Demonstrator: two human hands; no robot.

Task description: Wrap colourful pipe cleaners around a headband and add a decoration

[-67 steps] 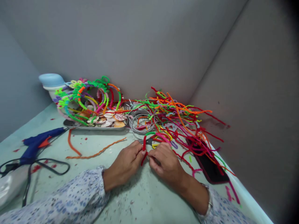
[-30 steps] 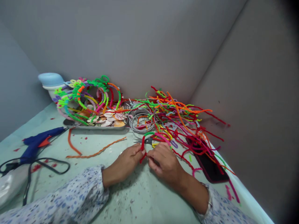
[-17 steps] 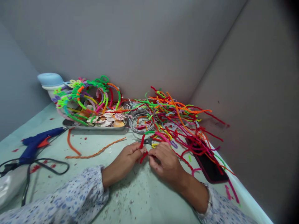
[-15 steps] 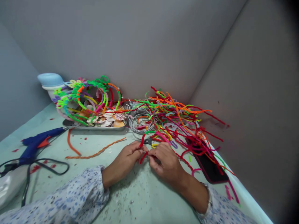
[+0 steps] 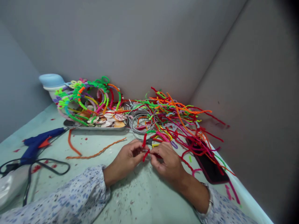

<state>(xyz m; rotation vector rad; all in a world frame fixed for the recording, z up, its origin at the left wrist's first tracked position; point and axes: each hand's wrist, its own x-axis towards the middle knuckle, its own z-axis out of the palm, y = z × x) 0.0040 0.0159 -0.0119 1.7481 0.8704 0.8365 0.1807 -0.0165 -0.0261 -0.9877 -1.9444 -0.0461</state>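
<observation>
A short red pipe cleaner (image 5: 144, 141) is between my two hands at the middle of the table, one end standing up and another angled down. My left hand (image 5: 128, 157) has its fingertips and thumb around it from the left, with a gap between thumb and forefinger. From the right, my right hand (image 5: 167, 160) pinches near its middle, where the fingers hide part of it. Just behind the hands lie scissors (image 5: 149, 141) with red and yellow handles, partly covered by pipe cleaners.
A metal tray (image 5: 102, 128) of shells and pipe-cleaner rings (image 5: 80, 96) stands back left, beside coiled wire (image 5: 140, 119). Loose pipe cleaners (image 5: 177, 107) pile at back right, partly over a phone (image 5: 210, 168). A blue glue gun (image 5: 35, 144) and its cord lie left.
My left thumb has moved down and away from the forefinger, loosening the pinch. The red pipe cleaner has shifted slightly right, while my right hand keeps its pinch.
</observation>
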